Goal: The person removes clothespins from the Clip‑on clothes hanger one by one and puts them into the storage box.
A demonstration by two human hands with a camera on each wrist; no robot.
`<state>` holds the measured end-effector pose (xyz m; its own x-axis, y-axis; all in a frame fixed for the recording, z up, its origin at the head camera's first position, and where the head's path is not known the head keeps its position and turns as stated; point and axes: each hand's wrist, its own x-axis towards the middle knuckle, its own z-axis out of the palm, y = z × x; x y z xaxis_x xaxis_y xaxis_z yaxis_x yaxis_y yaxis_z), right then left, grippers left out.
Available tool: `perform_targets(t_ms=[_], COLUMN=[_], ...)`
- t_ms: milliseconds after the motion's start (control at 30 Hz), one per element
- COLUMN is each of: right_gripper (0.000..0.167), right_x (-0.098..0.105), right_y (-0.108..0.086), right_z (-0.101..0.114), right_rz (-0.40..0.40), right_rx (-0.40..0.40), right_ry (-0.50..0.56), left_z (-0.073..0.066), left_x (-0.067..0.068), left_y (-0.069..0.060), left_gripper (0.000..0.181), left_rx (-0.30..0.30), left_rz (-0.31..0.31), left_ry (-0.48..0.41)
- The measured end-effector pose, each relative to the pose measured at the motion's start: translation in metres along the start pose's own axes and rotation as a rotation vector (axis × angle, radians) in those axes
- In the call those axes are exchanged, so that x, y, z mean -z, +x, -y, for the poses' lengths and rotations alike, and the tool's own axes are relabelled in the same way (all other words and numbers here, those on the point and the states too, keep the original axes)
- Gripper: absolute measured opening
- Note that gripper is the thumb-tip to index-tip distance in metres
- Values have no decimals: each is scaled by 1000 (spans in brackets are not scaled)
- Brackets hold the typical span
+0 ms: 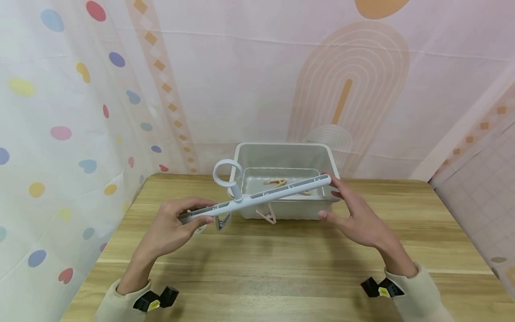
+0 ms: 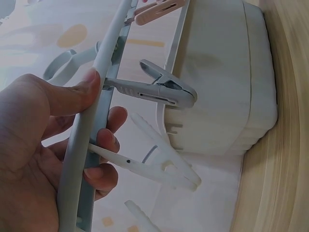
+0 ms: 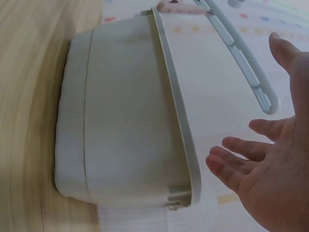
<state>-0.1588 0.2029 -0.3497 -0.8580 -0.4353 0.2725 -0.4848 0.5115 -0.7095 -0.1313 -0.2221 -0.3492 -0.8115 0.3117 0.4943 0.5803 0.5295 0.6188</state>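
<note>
A pale blue clip hanger (image 1: 281,192) is tilted in front of a grey-white plastic bin, its right end higher. My left hand (image 1: 166,228) grips the hanger's left end, thumb on one side and fingers curled on the other. A ring hook (image 1: 215,175) rises from its middle. Beneath the bar hang a grey clip (image 2: 159,92), a white clip (image 2: 164,174) and a pink clip (image 1: 267,215). My right hand (image 1: 356,217) is beside the bar's right end; in the right wrist view its fingers are spread and apart from the hanger.
The bin (image 1: 289,211) stands at the back of the wooden table (image 1: 257,277). Inside it lie a tan clip (image 1: 276,182) and another small clip, partly hidden by the hanger. A patterned curtain (image 1: 241,89) hangs behind the table and along its left.
</note>
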Motion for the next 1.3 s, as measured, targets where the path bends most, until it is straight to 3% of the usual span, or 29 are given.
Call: perform_targets(t_ms=[367, 667, 1300], right_gripper=[90, 86, 77], right_x=[-19, -39, -72], right_y=[-6, -6, -1], right_z=[8, 10, 12], right_rz=[21, -6, 1], right_rx=[39, 131, 151], right_ry=[14, 74, 218], left_z=[0, 1, -1], left_x=[-1, -2, -7], left_y=[1, 2, 2], left_gripper=[33, 35, 32], left_rx=[-31, -40, -30], left_rz=[-19, -16, 4], left_ry=[-7, -23, -28])
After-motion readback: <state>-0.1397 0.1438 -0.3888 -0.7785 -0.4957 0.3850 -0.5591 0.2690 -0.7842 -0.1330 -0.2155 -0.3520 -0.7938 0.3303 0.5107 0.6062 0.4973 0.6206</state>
